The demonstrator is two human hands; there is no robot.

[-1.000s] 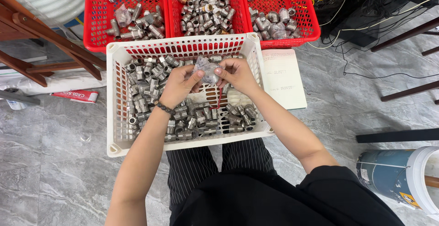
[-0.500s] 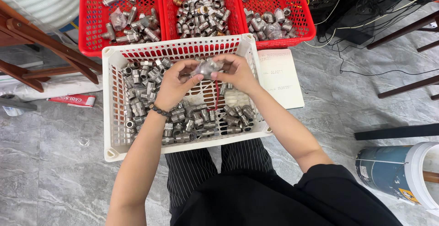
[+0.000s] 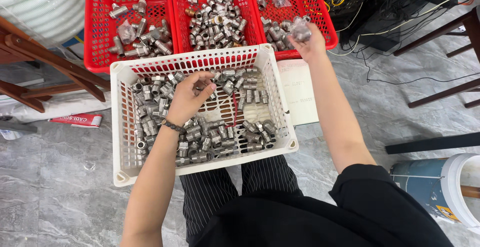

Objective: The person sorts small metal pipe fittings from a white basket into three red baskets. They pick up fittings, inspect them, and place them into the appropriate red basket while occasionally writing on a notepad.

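Right hand (image 3: 311, 41) holds bagged fitting (image 3: 301, 29) over red basket (image 3: 325, 22).

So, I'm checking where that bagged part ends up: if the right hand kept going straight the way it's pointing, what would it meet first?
Probably the right-hand red basket: the right hand, holding a small bagged fitting, reaches over its near edge toward the metal fittings inside. Its height above them is unclear.

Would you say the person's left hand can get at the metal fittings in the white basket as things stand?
Probably yes. The left hand is already down inside the white basket, fingers among the metal fittings, which lie loose and uncovered. The right hand is away over the right-hand red basket, so nothing blocks it.
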